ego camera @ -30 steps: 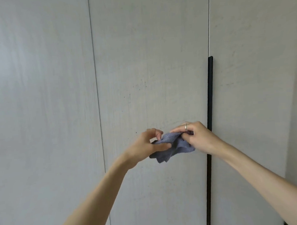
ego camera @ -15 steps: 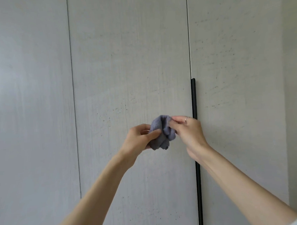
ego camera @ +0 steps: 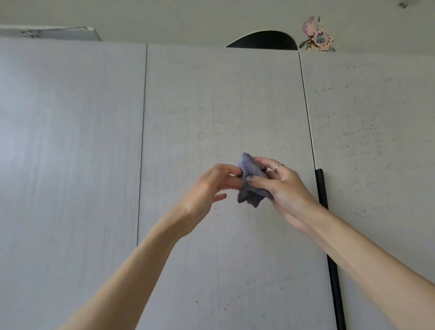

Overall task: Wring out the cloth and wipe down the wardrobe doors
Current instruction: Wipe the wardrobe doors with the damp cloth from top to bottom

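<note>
Pale grey wardrobe doors fill the view, and their top edge now shows, with the ceiling above it, a dark arched object and a small pastel ornament sitting on top. A second ago only the mid-height panels and the black vertical handle were in frame, so the gaze has tilted upward, and both hands have risen with it.

The grey-blue cloth is held in the air in front of the middle door, between the two hands and not yet touching the panel. It hung looser and wider a second ago; now it is gathered into a compact folded wad. The right hand has a firm grip on it, thumb across the front and fingers behind. The left hand only meets the cloth's left edge with its fingertips, the other fingers loosely extended.

My reading is that the wringing and refolding are finished or nearly so, and the look upward suggests wiping is about to begin near the top of the doors.
</note>
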The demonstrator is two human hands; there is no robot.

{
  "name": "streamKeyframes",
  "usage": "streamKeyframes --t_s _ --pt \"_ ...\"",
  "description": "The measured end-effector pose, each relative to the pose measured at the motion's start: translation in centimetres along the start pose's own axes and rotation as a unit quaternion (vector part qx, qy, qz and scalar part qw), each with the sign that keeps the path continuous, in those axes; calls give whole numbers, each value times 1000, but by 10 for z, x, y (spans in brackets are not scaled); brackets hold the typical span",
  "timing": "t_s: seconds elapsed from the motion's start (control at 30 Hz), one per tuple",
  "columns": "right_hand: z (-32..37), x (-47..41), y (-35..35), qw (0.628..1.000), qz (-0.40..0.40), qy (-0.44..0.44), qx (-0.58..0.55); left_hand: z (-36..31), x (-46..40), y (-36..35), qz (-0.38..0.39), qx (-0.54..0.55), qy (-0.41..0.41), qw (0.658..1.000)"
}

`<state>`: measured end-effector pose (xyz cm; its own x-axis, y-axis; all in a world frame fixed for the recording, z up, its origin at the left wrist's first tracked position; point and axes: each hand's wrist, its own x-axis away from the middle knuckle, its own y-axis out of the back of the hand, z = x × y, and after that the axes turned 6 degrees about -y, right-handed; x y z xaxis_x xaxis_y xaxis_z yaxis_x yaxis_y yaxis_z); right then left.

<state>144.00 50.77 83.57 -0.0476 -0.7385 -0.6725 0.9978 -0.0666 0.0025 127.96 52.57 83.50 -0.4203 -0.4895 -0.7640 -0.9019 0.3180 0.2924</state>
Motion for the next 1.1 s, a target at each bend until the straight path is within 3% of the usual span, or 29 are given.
streamKeyframes --t_s 0.07,0.13,0.2,0.3,0.37,0.47,0.53,0.67,0.8,0.9,1.03,1.1 --pt "12 -27 -13 991 -61 65 102 -8 -12 23 -58 -60 -29 996" --pt "28 -53 -23 945 -138 171 244 -12 -23 52 -136 -202 -69 967" --pt "45 -78 -33 861 -188 310 357 -10 -31 90 -195 -377 -114 898" --pt "64 -119 -52 712 -233 488 448 -4 -37 148 -214 -556 -84 799" --pt "67 -136 -71 650 -231 560 459 -4 -40 174 -185 -611 -28 769" --pt "52 -145 -119 531 -163 663 502 2 -46 206 -151 -653 39 741" --pt "41 -148 -142 496 -137 677 526 8 -49 215 -150 -682 46 715" --pt "41 -189 -153 494 -191 630 567 14 -51 221 -143 -689 39 710" --pt "87 -225 -164 596 -243 490 588 14 -52 223 -131 -689 34 712" --pt "112 -245 -185 647 -270 411 583 13 -51 225 -122 -688 35 714" --pt "118 -261 -207 688 -280 402 535 13 -52 226 -117 -690 39 713" --pt "114 -260 -206 673 -241 437 546 13 -51 228 -119 -690 41 713"
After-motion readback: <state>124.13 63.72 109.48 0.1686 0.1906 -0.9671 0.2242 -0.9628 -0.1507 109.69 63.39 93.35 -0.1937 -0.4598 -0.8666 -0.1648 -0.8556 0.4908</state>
